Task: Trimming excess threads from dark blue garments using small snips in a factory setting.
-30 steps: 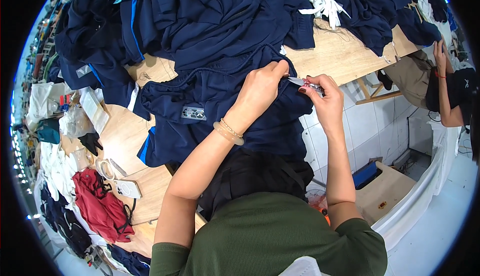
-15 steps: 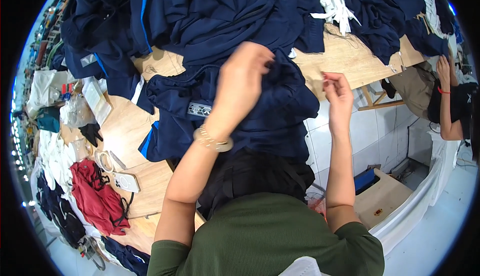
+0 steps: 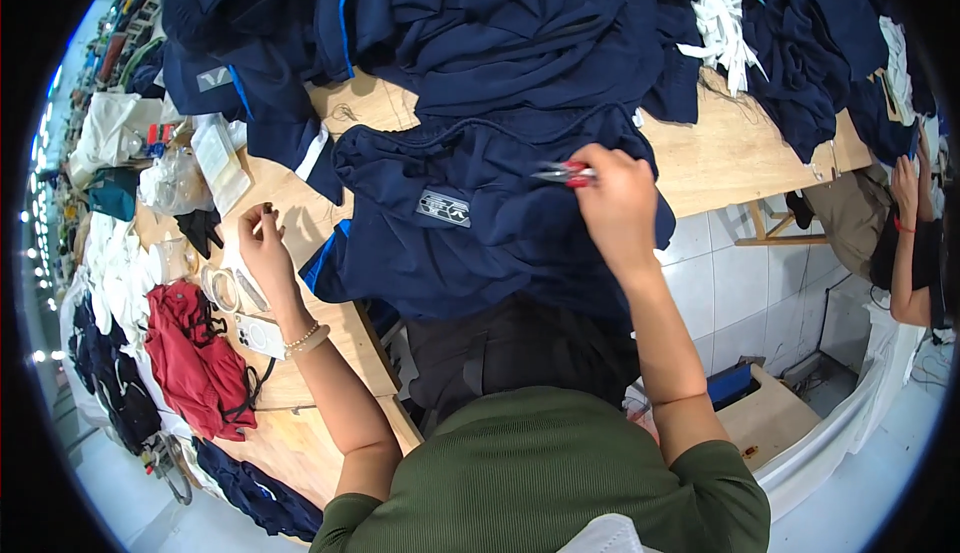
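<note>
The right hand (image 3: 620, 208) grasps small red-handled metal snips (image 3: 566, 174), blades pointing left, apparently to keep the tips in sight. Beneath lies a navy-blue fabric garment (image 3: 480, 248), spread over the near edge of the pale wooden surface (image 3: 730, 153), presumably for easy reach. The left hand (image 3: 268, 258) hovers left of it, fingers loosely bent; whether they pinch something small cannot be told.
</note>
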A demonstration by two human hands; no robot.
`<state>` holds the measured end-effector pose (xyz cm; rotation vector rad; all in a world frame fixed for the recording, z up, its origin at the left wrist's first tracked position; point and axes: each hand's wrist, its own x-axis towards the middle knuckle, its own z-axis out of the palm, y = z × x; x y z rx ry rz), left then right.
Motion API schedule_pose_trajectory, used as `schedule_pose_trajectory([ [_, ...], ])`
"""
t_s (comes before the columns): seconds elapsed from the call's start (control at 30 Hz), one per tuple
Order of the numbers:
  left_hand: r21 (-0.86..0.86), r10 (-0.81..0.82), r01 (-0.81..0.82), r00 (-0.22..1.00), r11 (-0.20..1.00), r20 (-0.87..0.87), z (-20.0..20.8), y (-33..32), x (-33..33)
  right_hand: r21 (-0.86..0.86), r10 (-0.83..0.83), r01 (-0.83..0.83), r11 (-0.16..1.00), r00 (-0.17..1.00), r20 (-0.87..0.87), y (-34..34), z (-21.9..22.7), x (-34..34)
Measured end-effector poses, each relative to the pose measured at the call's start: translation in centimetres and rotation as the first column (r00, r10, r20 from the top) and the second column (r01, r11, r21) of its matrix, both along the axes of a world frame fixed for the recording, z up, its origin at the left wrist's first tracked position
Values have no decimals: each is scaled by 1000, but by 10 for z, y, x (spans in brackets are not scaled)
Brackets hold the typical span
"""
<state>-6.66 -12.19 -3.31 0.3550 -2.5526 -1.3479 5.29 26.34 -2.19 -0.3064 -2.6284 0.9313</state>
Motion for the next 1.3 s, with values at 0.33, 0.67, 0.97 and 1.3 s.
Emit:
schedule_pose_trajectory([
  [0.33, 70, -74, 71, 997, 995, 39, -12, 25, -6, -382, -242, 211, 900, 970, -33, 26, 25, 1],
  [0.67, 539, -293, 157, 940, 827, 176, -25, 61, -25, -571, -424, 317, 758, 904, -60, 37, 26, -5],
  [0.97, 800, -599, 123, 731, 587, 327, -2, 69, -27, -899, -11, 288, 330, 953, 301, 85, -30, 37],
  [1.3, 958, -564, 86, 821, 274, 87, 12, 77, -10, -933, 330, 140, 332, 909, 254, 71, 6, 9],
])
